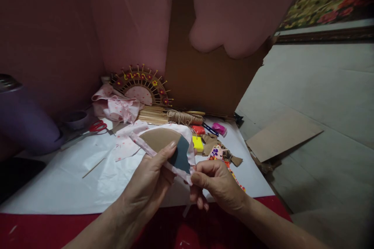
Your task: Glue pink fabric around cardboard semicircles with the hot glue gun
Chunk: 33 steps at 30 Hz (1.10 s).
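Cardboard piece (157, 138), cloth (191, 153) round its rim, held above desk (58, 194) near front edge. Left hand (152, 175) clamps it, thumb on top, fingers underneath; right hand (220, 183) pinches cloth at right corner.

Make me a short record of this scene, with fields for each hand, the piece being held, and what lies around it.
Left hand: grips the half-round piece, thumb across its face
Right hand: pinches pale spotted fabric at the piece's near right corner
Piece face: brown, part dark blue
Behind: wooden sticks, twine roll
Left: red-handled scissors, loose stick
Right: yellow block, magenta packet
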### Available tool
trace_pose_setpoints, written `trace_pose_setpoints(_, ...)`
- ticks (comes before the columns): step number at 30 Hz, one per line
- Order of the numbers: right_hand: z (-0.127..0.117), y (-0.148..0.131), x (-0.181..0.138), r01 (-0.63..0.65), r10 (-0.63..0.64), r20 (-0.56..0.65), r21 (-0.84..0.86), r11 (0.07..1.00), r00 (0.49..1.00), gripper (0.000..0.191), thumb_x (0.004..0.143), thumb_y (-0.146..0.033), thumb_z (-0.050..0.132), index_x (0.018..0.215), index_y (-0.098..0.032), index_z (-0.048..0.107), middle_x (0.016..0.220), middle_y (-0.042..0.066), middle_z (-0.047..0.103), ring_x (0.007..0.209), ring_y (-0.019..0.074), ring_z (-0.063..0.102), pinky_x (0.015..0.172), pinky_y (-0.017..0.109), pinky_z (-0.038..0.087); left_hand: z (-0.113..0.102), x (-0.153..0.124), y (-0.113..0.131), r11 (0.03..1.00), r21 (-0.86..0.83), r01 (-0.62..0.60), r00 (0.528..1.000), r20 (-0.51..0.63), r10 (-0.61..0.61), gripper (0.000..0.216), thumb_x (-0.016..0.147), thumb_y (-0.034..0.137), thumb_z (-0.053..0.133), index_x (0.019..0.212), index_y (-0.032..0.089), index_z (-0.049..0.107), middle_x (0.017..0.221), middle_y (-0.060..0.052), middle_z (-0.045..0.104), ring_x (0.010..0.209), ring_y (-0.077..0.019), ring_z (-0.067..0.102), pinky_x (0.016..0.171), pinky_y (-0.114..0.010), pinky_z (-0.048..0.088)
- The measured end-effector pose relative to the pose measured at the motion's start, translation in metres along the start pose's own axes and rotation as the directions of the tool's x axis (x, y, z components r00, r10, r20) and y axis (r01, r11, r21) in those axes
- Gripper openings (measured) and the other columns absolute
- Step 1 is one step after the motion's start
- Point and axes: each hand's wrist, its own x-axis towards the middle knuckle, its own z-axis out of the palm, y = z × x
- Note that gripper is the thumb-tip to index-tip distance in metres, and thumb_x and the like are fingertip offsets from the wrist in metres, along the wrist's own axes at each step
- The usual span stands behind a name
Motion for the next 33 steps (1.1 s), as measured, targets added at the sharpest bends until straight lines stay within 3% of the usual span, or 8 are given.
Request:
trace_pose_setpoints(6,0.005,0.003,-0.002,0.008,-0.012,-0.103,-0.038,0.999,0.995,0.034,0.076,-0.042,0.07,0.063,-0.013,0.057,0.052,0.002,0.068,0.035,0.0061,0.057,0.03,0.01,0.04,0.002,-0.003,-0.001,1.0,0.026,-0.007,0.999,-0.034,0.008,0.012,0.078,0.019,0.066,0.078,0.008,0.07,0.067,-0.006,0.071,0.056,-0.0123,0.063,0.055,-0.021,0.054)
trace_pose_setpoints(11,0.008,0.01,0.0,0.042,-0.055,-0.152,-0.088,0.995,0.987,0.038,0.078,-0.048,0.066,0.063,-0.014,0.055,0.048,-0.001,0.064,0.031,0.004,0.051,0.03,0.01,0.038,0.002,-0.002,-0.003,0.996,0.049,-0.07,0.996,-0.045,0.073,0.01,0.082,0.017,0.062,0.084,0.01,0.068,0.071,-0.005,0.072,0.061,-0.0137,0.065,0.059,-0.023,0.055)
trace_pose_setpoints(16,0.007,0.011,-0.001,0.158,-0.165,-0.086,-0.086,0.984,0.982,0.047,0.084,-0.057,0.054,0.069,-0.013,0.059,0.053,0.002,0.064,0.038,0.0067,0.055,0.034,0.013,0.042,-0.002,0.001,-0.002,1.0,-0.004,-0.012,0.999,-0.049,0.012,0.012,0.082,0.015,0.06,0.079,0.009,0.07,0.07,-0.006,0.072,0.061,-0.0131,0.066,0.058,-0.021,0.056)
trace_pose_setpoints(21,0.005,0.01,-0.003,0.128,-0.129,0.001,-0.048,0.991,0.992,0.033,0.076,-0.045,0.071,0.075,-0.012,0.062,0.064,0.003,0.067,0.044,0.0065,0.057,0.041,0.015,0.047,-0.004,0.005,0.0,0.998,-0.057,-0.031,0.992,-0.122,0.024,0.01,0.079,0.011,0.063,0.072,0.011,0.07,0.063,-0.004,0.071,0.053,-0.0121,0.064,0.054,-0.021,0.055)
trace_pose_setpoints(28,0.007,0.009,-0.003,0.096,-0.1,-0.055,-0.068,0.993,0.994,0.033,0.071,-0.042,0.075,0.073,-0.013,0.062,0.061,0.002,0.067,0.04,0.0045,0.052,0.04,0.015,0.045,-0.003,0.006,-0.002,0.999,-0.051,0.003,0.989,-0.146,-0.011,0.012,0.082,0.012,0.059,0.08,0.01,0.07,0.067,-0.004,0.071,0.053,-0.01,0.062,0.059,-0.021,0.056)
trace_pose_setpoints(33,0.01,0.006,-0.005,0.079,-0.085,-0.078,-0.087,0.993,0.993,0.035,0.073,-0.045,0.072,0.07,-0.013,0.059,0.06,0.001,0.065,0.04,0.0046,0.052,0.039,0.015,0.044,0.001,0.004,-0.001,0.999,-0.01,-0.035,0.992,-0.119,0.034,0.005,0.079,0.013,0.064,0.079,0.011,0.069,0.068,-0.003,0.071,0.056,-0.0111,0.063,0.057,-0.02,0.055)
